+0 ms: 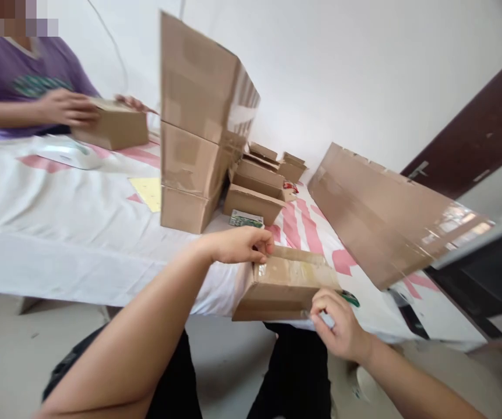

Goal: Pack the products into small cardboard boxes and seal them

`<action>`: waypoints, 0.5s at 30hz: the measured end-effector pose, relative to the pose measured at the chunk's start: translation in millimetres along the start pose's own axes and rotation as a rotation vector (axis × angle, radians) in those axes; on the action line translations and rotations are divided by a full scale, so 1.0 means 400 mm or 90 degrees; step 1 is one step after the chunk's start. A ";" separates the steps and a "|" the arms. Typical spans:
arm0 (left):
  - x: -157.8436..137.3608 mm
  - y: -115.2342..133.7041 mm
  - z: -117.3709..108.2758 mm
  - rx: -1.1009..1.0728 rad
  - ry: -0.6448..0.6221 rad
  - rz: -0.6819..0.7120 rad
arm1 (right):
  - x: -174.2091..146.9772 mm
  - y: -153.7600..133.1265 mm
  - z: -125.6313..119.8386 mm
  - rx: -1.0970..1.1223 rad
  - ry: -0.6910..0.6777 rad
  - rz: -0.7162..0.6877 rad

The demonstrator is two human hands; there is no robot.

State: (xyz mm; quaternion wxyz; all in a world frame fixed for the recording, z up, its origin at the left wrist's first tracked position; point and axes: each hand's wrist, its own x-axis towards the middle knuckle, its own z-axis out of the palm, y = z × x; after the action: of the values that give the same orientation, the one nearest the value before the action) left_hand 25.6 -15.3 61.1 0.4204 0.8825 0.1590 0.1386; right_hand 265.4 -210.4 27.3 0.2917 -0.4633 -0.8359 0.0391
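A small brown cardboard box (272, 297) lies at the table's front edge, with shiny clear tape across its top. My left hand (244, 244) is at the box's upper left corner, its fingers curled and thumb bent inward close to the tape. Down at the right front of the box, my right hand (338, 323) has thumb and forefinger pinched together. Whatever either hand pinches is too small or hidden to name. A green-handled tool (350, 298) shows partly behind the box, beyond my right hand.
Tall stacked cartons (190, 157) rise at centre left. Behind them stand open boxes (255, 195) and a small printed packet (246, 219). A large carton (386, 215) leans at right. Across the table, a person in purple holds another box (120, 128) beside a white device (70, 152).
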 end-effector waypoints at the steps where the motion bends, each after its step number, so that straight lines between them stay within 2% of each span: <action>1: 0.001 0.000 0.000 0.013 0.002 -0.004 | -0.038 0.029 -0.015 0.007 0.004 0.085; 4: 0.007 0.000 -0.002 0.037 -0.011 -0.019 | -0.164 0.119 -0.047 0.023 0.023 0.378; 6: 0.011 0.001 -0.003 0.051 -0.019 -0.030 | -0.243 0.173 -0.053 0.015 0.040 0.484; 10: 0.014 0.009 -0.001 0.095 -0.011 -0.041 | -0.353 0.252 -0.038 -0.018 0.062 0.573; 15: 0.011 0.017 0.002 0.077 -0.023 -0.052 | -0.408 0.313 -0.015 -0.114 0.093 0.636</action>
State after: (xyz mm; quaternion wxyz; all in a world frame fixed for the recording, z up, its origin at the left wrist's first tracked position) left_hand 31.1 -18.2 66.4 0.3741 0.9015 0.1956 0.0953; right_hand 428.1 -270.5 -83.4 0.2542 -0.8311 -0.4897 0.0691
